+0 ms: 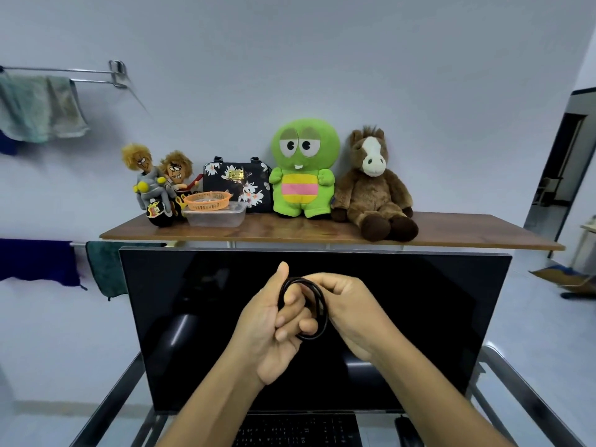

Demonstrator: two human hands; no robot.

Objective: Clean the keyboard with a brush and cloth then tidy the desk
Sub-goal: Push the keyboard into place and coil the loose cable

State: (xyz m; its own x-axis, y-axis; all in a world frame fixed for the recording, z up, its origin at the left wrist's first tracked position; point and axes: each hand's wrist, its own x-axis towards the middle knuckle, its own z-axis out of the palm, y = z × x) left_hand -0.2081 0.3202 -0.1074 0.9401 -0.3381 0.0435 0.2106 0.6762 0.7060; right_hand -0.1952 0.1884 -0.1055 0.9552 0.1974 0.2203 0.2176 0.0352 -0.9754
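Observation:
In front of the dark monitor [225,317] both my hands are raised around a coiled black cable [319,321]. My left hand [274,327] has its fingers curled through the coil, thumb pointing up. My right hand [351,314] grips the coil from the right side. The black keyboard [296,430] lies at the bottom edge, partly hidden by my forearms. A dark mouse [407,430] sits to its right. No brush is in view.
A wooden shelf [467,233] above the monitor carries two dolls [158,182], an orange basket [209,200] on a clear plastic box [216,217], a floral bag [238,182], a green plush [303,169] and a brown horse plush [371,185]. Cloths [106,269] hang on rails at left.

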